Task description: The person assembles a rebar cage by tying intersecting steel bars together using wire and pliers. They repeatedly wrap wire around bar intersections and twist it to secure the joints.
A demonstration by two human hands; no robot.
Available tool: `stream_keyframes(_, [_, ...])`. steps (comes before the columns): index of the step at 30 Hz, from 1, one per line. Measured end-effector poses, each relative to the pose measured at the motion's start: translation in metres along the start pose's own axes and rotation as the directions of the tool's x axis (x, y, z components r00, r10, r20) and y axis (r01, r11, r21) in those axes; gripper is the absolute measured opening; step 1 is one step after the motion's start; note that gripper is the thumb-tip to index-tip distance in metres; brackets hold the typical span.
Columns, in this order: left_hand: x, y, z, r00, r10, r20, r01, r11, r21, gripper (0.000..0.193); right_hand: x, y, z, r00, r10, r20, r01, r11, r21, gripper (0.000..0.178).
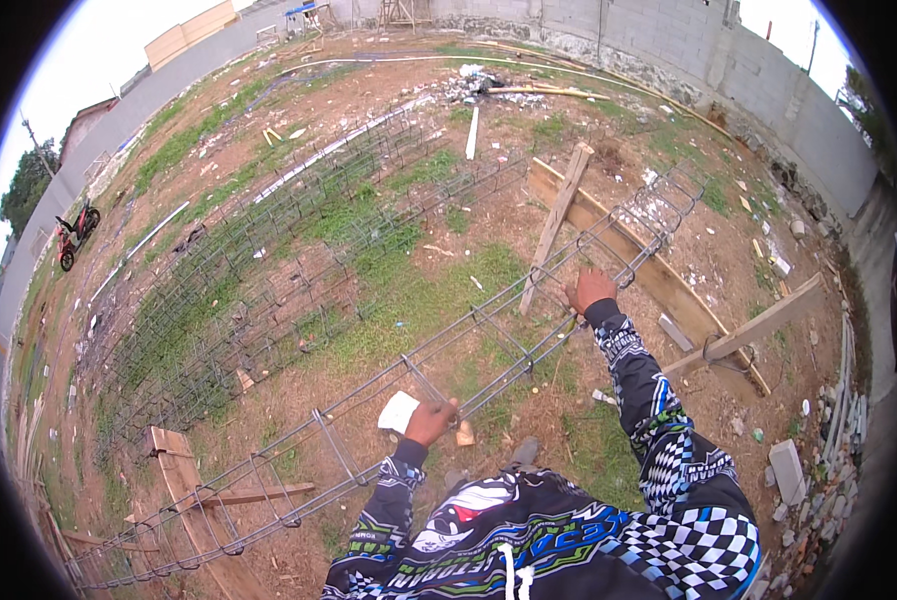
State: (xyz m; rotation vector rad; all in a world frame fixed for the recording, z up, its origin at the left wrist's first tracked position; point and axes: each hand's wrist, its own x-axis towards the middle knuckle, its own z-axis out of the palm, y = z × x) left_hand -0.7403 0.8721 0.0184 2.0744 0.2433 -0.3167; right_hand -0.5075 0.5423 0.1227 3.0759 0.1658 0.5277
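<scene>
A long rebar cage (427, 380) of thin steel bars and square stirrups slants from the lower left to the upper right in front of me. My left hand (432, 422) is closed on its near bar, around mid-length. Farther right and higher up, my right hand (594, 290) grips the cage's bars, with the fingertips partly hidden. Wooden trestles carry the cage: a plank (194, 500) at the left, and an upright post (559, 225) with a wide board (704, 310) at the right. A white sheet-like piece (399, 411) shows beside my left hand.
More rebar cages (269, 250) lie in rows on the grass and dirt beyond. A timber beam (759, 325) juts out at the right, near a grey block (788, 472) and rubble. A block wall (659, 50) bounds the yard; a red motorcycle (76, 235) stands far left.
</scene>
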Motion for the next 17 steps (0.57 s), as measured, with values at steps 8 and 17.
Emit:
stream_keyframes(8, [0.019,-0.016,0.013,0.996,-0.092,-0.006,0.092,0.995,0.035,0.062,0.061,0.042,0.039,0.810,0.032,0.585,-0.036,0.999,-0.004,0.040])
stream_keyframes(17, [0.017,0.005,-0.002,0.977,-0.169,0.129,0.192,0.963,-0.191,0.055,0.044,0.087,-0.145,0.963,0.065,0.261,-0.203,0.814,0.544,0.027])
